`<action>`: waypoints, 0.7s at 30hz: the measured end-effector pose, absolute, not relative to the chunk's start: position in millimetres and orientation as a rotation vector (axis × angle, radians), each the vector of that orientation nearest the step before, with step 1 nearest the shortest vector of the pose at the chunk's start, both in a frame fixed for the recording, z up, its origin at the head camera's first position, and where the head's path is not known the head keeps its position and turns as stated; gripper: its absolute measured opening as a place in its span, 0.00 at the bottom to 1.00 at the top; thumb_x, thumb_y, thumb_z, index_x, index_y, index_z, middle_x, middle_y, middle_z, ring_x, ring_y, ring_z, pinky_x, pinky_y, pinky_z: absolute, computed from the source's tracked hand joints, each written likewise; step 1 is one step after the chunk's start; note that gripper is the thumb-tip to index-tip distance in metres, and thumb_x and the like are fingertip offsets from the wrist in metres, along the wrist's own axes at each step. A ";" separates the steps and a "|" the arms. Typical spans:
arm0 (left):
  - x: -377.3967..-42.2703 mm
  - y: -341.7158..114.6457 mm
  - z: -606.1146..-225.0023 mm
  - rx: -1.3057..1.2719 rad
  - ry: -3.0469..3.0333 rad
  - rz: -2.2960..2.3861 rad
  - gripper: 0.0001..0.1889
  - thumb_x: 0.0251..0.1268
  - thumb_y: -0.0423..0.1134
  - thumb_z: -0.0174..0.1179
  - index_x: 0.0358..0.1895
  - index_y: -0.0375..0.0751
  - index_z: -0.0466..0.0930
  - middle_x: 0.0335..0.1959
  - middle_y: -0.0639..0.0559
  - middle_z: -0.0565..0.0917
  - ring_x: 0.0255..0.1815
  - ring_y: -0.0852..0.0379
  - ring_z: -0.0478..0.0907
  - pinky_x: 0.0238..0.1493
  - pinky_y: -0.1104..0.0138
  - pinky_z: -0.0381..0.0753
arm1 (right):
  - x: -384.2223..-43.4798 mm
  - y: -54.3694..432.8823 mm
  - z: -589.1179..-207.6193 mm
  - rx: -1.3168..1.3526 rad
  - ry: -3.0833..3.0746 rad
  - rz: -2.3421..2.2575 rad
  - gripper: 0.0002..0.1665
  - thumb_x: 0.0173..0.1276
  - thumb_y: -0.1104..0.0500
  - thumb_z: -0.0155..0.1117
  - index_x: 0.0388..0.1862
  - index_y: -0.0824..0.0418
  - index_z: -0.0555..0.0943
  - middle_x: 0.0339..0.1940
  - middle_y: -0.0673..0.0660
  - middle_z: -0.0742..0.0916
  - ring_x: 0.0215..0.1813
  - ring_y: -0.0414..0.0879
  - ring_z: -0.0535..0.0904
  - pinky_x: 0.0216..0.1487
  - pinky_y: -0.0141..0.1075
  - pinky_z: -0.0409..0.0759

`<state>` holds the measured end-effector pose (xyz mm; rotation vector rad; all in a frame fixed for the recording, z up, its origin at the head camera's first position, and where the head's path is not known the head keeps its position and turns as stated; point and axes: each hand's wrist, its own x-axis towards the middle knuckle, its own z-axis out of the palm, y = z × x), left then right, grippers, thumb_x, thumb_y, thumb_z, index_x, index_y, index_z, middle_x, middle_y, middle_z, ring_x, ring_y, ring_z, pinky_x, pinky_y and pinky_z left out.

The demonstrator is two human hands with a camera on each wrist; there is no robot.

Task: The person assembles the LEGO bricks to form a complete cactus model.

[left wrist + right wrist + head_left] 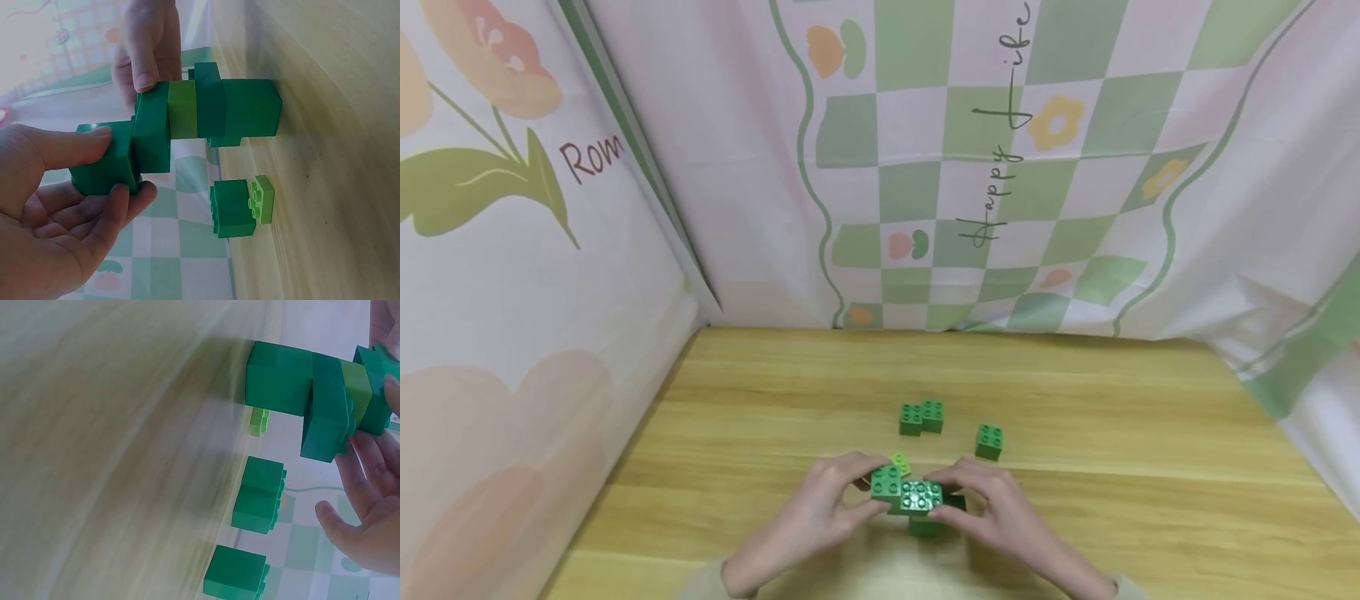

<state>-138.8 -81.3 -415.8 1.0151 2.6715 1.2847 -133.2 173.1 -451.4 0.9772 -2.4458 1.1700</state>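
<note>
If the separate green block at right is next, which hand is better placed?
Probably the right hand, once freed: the separate block lies just beyond it. The left hand, gripping the top block, is farther away.

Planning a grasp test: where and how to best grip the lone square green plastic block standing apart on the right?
Probably pinch the lone square green plastic block by its flat left and right walls, coming from above: it stands upright, studs up, with nothing touching those walls.
</note>
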 end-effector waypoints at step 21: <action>-141.0 -87.6 -414.5 0.980 2.615 1.308 0.22 0.56 0.38 0.71 0.55 0.39 0.80 0.48 0.49 0.88 0.43 0.60 0.85 0.47 0.74 0.86 | -132.1 172.6 -447.4 1.004 -2.434 1.102 0.20 0.56 0.54 0.76 0.47 0.57 0.85 0.38 0.45 0.89 0.40 0.33 0.84 0.43 0.33 0.87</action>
